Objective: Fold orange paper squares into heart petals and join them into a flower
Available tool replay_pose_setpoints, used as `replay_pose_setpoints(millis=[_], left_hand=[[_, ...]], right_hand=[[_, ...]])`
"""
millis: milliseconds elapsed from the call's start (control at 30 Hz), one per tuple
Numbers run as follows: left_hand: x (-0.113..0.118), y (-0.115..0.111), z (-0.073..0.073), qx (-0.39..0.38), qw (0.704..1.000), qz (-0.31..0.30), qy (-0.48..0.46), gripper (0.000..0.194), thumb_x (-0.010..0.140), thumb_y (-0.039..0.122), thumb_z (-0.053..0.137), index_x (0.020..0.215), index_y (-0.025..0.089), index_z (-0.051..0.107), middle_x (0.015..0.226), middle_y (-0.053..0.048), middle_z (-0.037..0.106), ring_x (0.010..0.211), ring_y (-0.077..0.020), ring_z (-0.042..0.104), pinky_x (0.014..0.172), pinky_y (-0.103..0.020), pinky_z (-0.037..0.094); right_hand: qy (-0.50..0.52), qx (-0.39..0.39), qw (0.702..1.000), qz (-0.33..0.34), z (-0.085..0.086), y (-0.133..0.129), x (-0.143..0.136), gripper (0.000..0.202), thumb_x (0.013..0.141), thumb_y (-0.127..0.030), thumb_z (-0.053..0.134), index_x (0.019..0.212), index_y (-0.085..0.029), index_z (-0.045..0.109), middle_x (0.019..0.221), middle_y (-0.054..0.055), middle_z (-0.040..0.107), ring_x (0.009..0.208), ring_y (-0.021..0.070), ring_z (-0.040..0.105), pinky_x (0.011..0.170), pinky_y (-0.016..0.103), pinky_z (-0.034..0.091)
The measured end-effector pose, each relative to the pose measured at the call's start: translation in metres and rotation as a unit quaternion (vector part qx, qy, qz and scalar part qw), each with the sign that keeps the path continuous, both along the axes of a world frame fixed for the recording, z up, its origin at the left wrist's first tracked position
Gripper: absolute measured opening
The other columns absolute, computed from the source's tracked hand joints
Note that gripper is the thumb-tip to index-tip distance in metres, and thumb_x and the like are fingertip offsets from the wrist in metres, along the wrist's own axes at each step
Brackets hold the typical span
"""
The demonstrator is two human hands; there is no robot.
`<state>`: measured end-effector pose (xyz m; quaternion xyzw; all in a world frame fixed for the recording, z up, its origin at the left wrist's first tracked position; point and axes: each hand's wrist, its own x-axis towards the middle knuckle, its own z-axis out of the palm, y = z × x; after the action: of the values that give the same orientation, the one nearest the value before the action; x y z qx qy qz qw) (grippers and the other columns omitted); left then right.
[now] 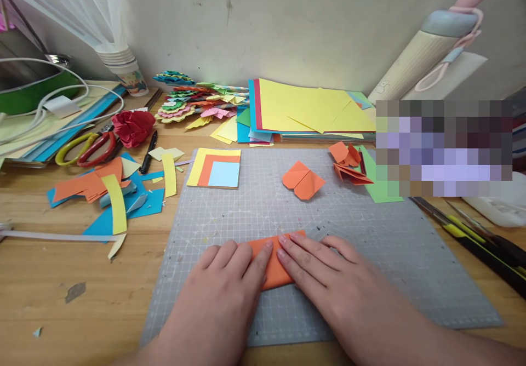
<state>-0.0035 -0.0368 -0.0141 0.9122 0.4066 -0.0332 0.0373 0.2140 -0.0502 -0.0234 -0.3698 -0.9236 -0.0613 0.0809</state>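
Note:
A folded strip of orange paper [276, 273] lies on the grey cutting mat [230, 212], near its front edge. My left hand [217, 300] rests on the left part of the strip, index finger stretched along it and the other fingers bent. From the right, my right hand [349, 295] lies across the strip with its fingers outstretched and pressing down. Both sets of fingertips nearly meet at the middle. Behind them sits a folded orange paper piece [303, 182], with more folded orange pieces [350, 164] to its right. My thumbs are mostly hidden.
Square paper sheets [224, 173] lie at the mat's back left. Scissors [96, 149], a black pen [148, 152] and paper scraps [119, 204] are on the left. Coloured sheets [304, 103] are stacked behind. On the right lie a yellow-black cutter [472, 240] and green paper [380, 182].

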Motion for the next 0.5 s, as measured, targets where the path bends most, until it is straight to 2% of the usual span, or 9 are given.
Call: replay_pose_setpoints(millis=[333, 500], left_hand=[[-0.0009, 0.0006, -0.0015, -0.016, 1.000, 0.009, 0.005, 0.051, 0.082, 0.010, 0.047, 0.133, 0.019, 0.047, 0.096, -0.005, 0.063, 0.083, -0.0227, 0.055, 0.075, -0.038, 0.044], [-0.0001, 0.0011, -0.0016, -0.014, 1.000, 0.010, -0.004, 0.052, 0.081, 0.008, 0.046, 0.132, 0.017, 0.048, 0.094, -0.005, 0.062, 0.082, -0.0234, 0.055, 0.075, -0.039, 0.045]], right_hand=[[-0.002, -0.001, 1.000, 0.002, 0.0012, 0.0015, -0.0009, 0.042, 0.089, -0.020, 0.044, 0.128, -0.013, 0.056, 0.136, 0.005, 0.055, 0.122, 0.0226, 0.050, 0.091, 0.043, 0.039], [-0.004, -0.004, 1.000, -0.002, 0.0006, 0.0011, -0.0011, 0.042, 0.089, -0.020, 0.042, 0.130, -0.014, 0.055, 0.138, 0.005, 0.053, 0.124, 0.0227, 0.048, 0.092, 0.042, 0.037]])
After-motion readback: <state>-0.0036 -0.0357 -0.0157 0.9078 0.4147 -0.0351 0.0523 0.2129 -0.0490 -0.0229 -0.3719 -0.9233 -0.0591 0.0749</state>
